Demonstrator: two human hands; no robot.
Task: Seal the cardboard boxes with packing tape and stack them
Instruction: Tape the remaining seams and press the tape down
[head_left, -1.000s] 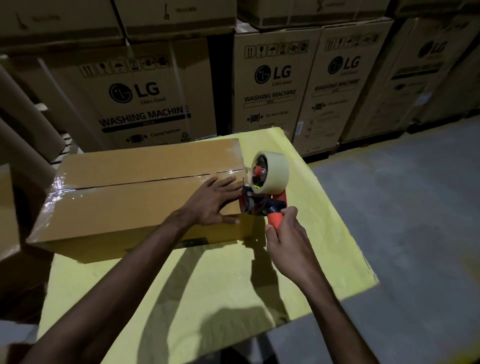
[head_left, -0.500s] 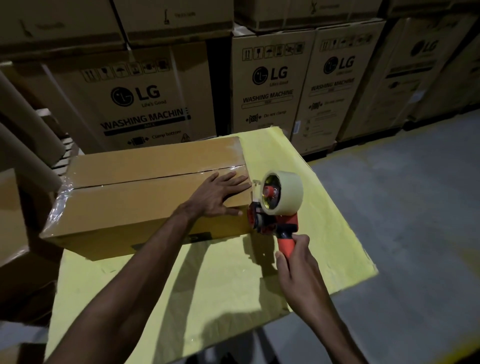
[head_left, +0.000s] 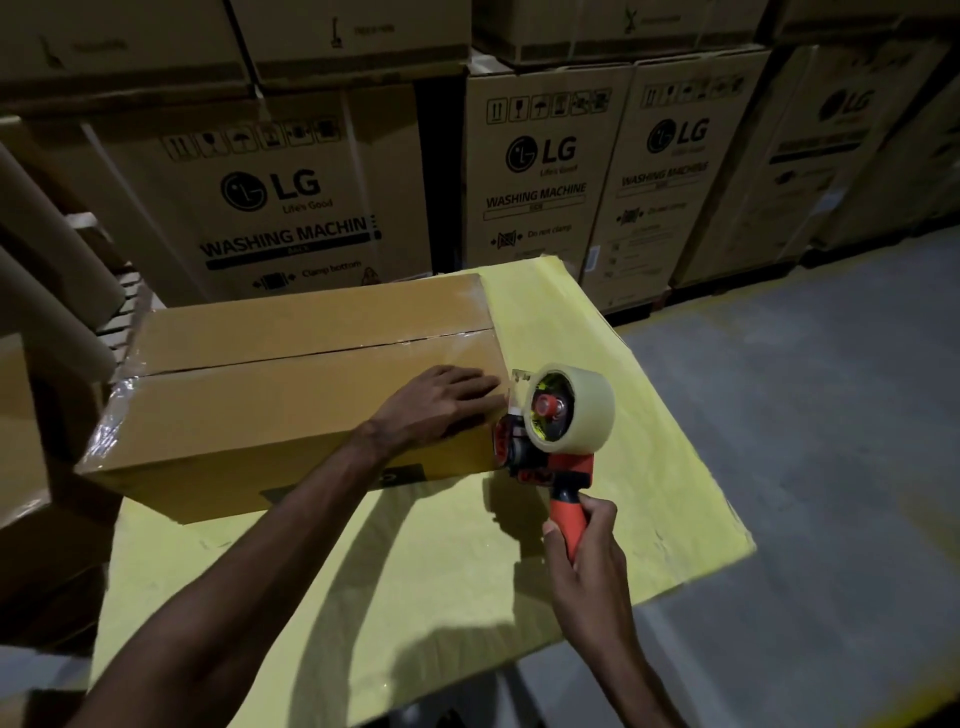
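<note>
Our left hand lies open and flat on the cardboard box to steady it on the yellow table. Our right hand grips the tape dispenser, head at the box's right face, likely to end the strip.

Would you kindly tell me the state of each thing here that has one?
Brown cardboard box: flaps closed, clear tape over the top seam.
Red-handled tape dispenser: roll loaded, held at the box's right end.
Left hand: flat on the box top.
Right hand: grips the dispenser's handle.
</note>
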